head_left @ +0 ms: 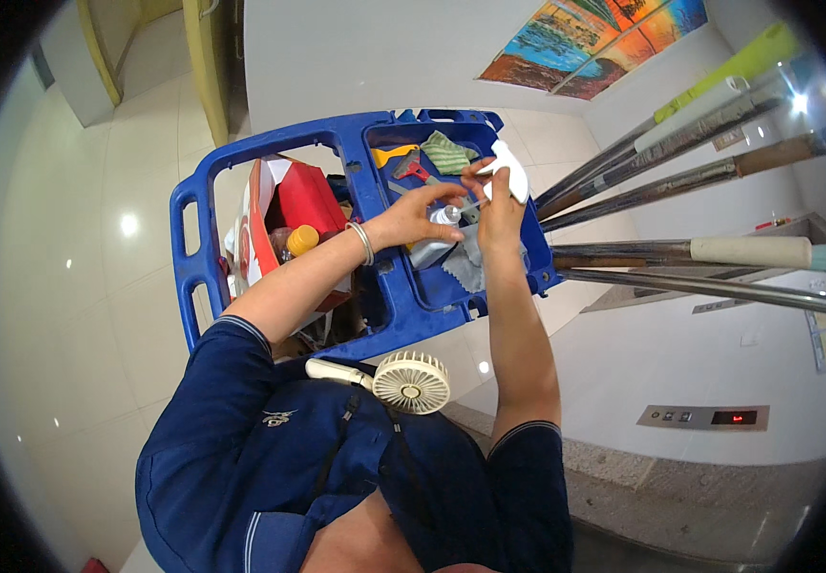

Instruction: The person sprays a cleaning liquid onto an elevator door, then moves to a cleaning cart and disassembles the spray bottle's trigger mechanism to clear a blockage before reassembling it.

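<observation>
Blue plastic is forming the cart [368, 205], whose shallow tray [432, 288] is lying beneath both hands. The left hand [415, 220] is curling its fingers narrowly around the neck of a pale bottle [429, 252], which is tilting over the tray's left half. The right hand [501, 215] is holding a white spray head [506, 174] near the tray's right edge, its fingers closing around it. A thin tube is pointing from the spray head toward the bottle's mouth; whether it is entering cannot be told. A grey cloth [466, 269] is lying beside the bottle, toward the right edge. Along the far edge, a yellow tool [394, 153] is occupying the left corner, and a green cloth [448, 152] is lying to its right.
</observation>
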`<state>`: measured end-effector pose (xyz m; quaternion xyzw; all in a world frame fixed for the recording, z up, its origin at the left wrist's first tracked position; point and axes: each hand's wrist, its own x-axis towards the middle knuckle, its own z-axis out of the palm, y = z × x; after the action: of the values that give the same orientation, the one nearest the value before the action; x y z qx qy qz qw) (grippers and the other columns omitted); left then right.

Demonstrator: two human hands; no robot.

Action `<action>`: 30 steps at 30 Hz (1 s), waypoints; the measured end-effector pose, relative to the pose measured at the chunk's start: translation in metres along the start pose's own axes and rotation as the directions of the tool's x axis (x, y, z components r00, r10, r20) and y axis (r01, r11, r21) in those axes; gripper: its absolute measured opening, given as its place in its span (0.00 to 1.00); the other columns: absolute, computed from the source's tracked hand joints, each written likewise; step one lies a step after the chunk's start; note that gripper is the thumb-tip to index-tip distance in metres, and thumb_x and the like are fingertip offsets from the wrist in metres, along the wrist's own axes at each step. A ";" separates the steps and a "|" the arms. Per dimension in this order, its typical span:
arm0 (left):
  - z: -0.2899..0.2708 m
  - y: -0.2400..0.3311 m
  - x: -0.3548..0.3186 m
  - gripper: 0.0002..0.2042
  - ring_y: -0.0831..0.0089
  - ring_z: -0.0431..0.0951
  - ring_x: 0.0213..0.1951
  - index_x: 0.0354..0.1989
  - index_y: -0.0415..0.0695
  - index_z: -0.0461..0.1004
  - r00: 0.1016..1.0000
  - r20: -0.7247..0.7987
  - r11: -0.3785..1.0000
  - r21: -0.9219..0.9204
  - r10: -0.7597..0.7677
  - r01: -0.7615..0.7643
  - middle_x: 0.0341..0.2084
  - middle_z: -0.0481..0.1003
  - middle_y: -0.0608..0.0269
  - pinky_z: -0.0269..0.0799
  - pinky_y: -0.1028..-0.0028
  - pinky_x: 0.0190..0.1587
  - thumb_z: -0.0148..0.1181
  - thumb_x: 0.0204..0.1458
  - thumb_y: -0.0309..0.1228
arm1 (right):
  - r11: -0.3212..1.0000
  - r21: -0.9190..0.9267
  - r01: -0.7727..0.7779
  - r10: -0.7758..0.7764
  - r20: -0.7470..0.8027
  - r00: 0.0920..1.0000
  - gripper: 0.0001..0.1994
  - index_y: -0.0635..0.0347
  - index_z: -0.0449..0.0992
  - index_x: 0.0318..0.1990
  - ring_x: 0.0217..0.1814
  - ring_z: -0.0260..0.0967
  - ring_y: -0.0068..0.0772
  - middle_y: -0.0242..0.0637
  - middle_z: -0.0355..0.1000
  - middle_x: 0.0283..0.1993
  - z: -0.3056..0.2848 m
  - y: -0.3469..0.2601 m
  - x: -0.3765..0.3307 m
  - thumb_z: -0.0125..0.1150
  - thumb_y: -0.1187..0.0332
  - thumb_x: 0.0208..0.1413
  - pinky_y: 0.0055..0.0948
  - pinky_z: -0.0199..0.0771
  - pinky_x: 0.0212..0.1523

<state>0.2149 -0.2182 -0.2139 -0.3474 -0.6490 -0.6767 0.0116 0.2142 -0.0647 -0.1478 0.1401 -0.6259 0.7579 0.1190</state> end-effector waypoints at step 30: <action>0.041 -0.008 -0.008 0.34 0.66 0.78 0.41 0.50 0.42 0.71 0.987 0.111 0.989 -0.082 -0.116 0.126 0.39 0.77 0.57 0.72 0.70 0.46 0.77 0.31 0.39 | 0.981 0.093 -0.168 0.168 0.010 0.986 0.18 0.68 0.64 0.57 0.61 0.64 0.45 0.50 0.66 0.57 -0.076 0.006 -0.070 0.49 0.67 0.64 0.41 0.60 0.65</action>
<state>0.2359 -0.1836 -0.2278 -0.3428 -0.6379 -0.6851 -0.0792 0.2727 0.0082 -0.1920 0.0929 -0.5995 0.7936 0.0472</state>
